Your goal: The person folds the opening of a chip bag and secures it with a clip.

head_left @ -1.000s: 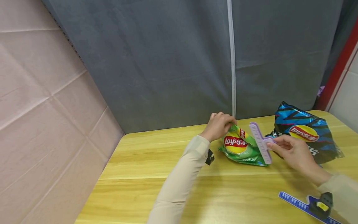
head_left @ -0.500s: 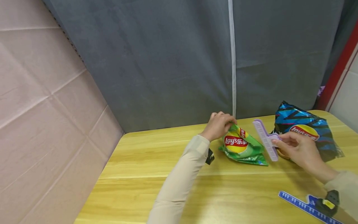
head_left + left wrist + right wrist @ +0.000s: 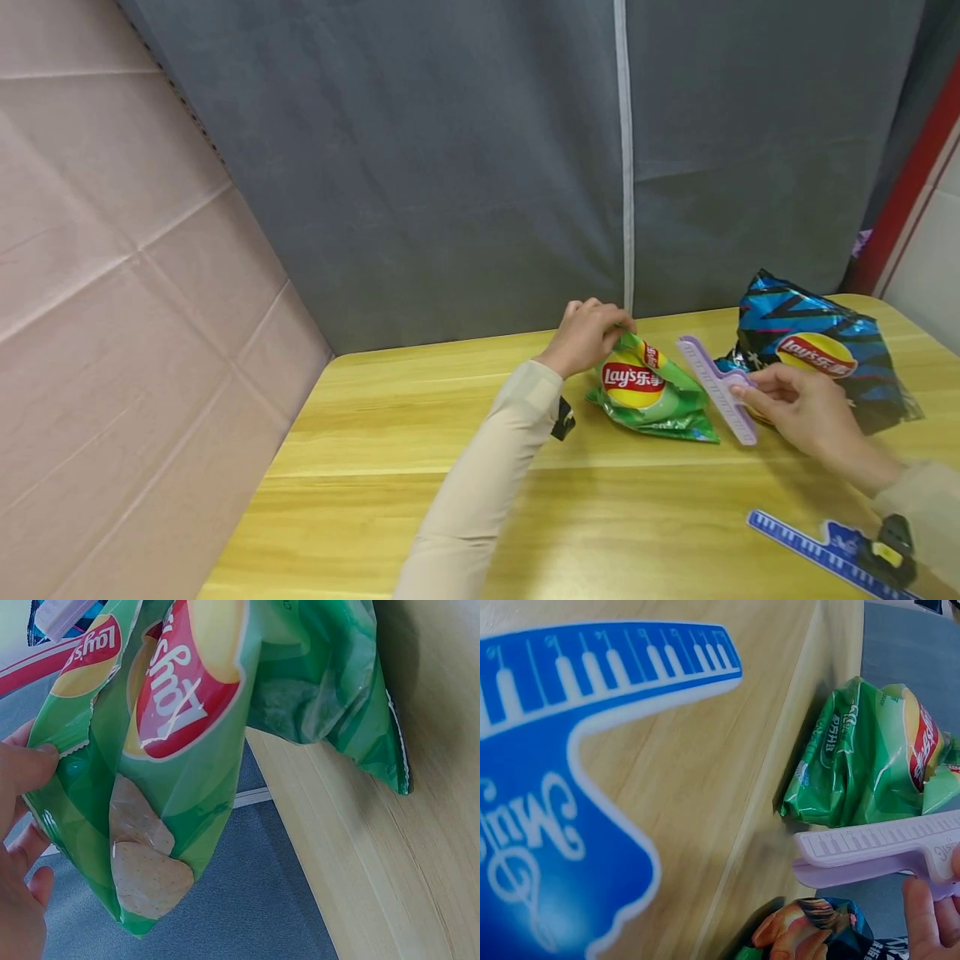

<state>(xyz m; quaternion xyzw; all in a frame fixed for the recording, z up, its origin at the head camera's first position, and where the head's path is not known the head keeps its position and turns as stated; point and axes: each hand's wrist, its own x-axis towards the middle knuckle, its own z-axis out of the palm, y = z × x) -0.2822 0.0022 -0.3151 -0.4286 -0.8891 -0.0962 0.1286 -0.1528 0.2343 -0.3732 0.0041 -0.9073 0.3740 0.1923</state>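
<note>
My left hand (image 3: 588, 337) pinches the folded-over top of a green Lay's chip bag (image 3: 637, 417), which rests tilted on the table. In the left wrist view the thumb presses on the fold of the bag (image 3: 300, 667), with the other fingers behind it. Just right of the bag, my right hand (image 3: 813, 412) holds a long lilac bag clip (image 3: 716, 392) by its handle, between thumb and fingers. Seen from the right wrist, the two long bars of this clip (image 3: 877, 844) are slightly parted, and nothing shows between them.
A black and blue Lay's bag (image 3: 806, 312) stands behind my right hand. Under my right wrist lies a blue clip with piano-key markings (image 3: 795, 542) on the wooden table (image 3: 420, 417). A grey curtain (image 3: 450, 208) hangs along the table's back edge.
The lilac clip, which overlapped the right end of the green bag, has moved right, away from it, with my right hand, then dipped slightly. My left hand has stayed on the bag.
</note>
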